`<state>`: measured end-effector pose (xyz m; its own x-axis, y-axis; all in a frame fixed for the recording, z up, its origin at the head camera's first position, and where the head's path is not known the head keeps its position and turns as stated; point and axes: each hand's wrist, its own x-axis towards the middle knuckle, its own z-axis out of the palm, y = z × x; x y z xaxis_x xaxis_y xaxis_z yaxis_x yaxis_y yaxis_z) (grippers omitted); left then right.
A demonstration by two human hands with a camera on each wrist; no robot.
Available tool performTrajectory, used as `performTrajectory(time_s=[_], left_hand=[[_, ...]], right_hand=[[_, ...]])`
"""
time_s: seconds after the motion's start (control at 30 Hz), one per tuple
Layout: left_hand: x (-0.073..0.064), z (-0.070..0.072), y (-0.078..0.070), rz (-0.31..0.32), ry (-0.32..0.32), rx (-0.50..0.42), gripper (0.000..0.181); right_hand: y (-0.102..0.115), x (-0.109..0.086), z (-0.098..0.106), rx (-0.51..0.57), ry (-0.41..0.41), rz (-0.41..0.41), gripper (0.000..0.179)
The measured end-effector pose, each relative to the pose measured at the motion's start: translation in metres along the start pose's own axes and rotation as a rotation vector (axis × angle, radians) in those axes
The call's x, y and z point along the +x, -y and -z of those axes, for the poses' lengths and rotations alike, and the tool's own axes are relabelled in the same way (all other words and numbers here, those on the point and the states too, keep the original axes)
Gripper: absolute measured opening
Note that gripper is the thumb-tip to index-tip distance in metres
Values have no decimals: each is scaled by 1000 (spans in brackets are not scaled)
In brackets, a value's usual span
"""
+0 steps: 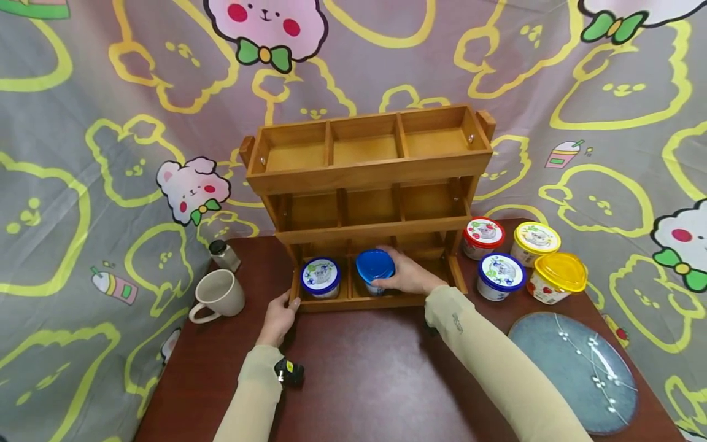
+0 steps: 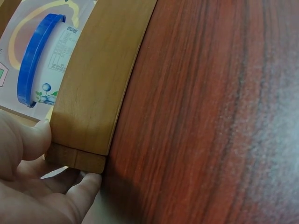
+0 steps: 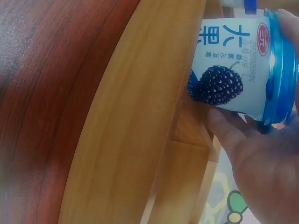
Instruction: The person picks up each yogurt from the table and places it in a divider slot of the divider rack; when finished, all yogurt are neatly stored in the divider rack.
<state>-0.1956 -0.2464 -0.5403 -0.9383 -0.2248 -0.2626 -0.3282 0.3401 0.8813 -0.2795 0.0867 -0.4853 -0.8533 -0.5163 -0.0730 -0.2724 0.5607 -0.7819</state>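
My right hand (image 1: 409,273) grips a yogurt cup with a glossy blue lid (image 1: 375,265) in the bottom row's middle compartment of a three-tier wooden rack (image 1: 370,175). In the right wrist view the cup's white side (image 3: 233,65) shows a blackberry picture, and its base is hidden behind the front board (image 3: 126,112). Thumb and fingers of my left hand (image 1: 278,319) pinch the rack's bottom left front corner (image 2: 77,156). Beside that hand, a tub with a white lid and blue rim (image 1: 321,276) sits in the bottom left compartment.
Red-lidded (image 1: 482,236), yellow-lidded (image 1: 537,238), blue-rimmed (image 1: 501,274) and glossy yellow-lidded (image 1: 559,276) tubs stand right of the rack. Nearer lies a blue-grey plate (image 1: 574,368). A beige mug (image 1: 220,294) and a black-capped shaker (image 1: 225,255) stand left. Patterned cloth (image 1: 353,73) hangs behind.
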Motion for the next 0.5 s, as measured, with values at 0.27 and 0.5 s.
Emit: performTrajectory(time_s=[0.27,0.5], left_hand=[[-2,1,0,-18,-13,7,52],[-3,0,-2,-19,-13,13,52]], right_hand=[[-4,3,-2,-6,-10,25,96],[-5,2,-2,1,-11,16,97]])
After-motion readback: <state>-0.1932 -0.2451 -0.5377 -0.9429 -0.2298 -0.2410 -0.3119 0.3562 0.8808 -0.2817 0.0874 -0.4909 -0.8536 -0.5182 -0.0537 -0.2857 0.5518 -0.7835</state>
